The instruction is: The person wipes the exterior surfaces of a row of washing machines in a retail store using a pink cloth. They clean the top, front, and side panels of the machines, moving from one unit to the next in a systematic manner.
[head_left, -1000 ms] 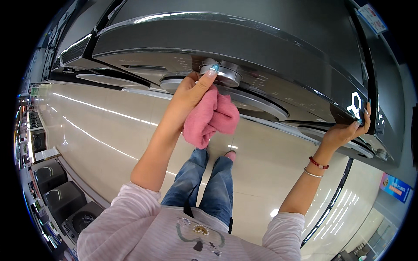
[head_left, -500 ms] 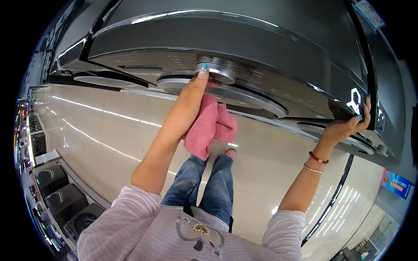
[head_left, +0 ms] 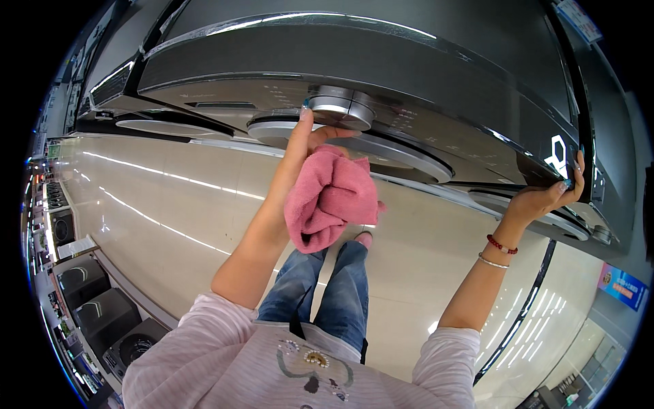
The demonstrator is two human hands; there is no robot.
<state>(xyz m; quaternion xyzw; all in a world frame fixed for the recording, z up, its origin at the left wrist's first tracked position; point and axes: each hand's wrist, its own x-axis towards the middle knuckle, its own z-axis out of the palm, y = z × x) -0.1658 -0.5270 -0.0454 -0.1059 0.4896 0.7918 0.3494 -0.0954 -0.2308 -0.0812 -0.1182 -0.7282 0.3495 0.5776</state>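
Observation:
My left hand [head_left: 305, 140] is beside the silver round knob [head_left: 346, 108] on the dark front panel [head_left: 266, 93] of a washing machine. Its thumb points up at the knob's left edge, while a finger reaches beneath it. A crumpled pink cloth [head_left: 334, 194] hangs from this hand, hiding the lower fingers. At the panel's right end, my right hand [head_left: 545, 199] grips the washing machine's corner, fingers bent around it. The round door [head_left: 402, 158] with its silver rim shows below the panel.
Similar machines adjoin on both sides, with another door rim [head_left: 174, 127] at left and a small knob [head_left: 601, 234] at right. Glossy beige floor [head_left: 170, 198] lies below. More dark appliances [head_left: 105, 317] stand at lower left. A blue sign [head_left: 621, 285] is at far right.
My left thumb has moved off the knob's face to its left edge, and the hand has dropped slightly. The pink cloth has swung round and bunched wider. My right hand stays at the corner.

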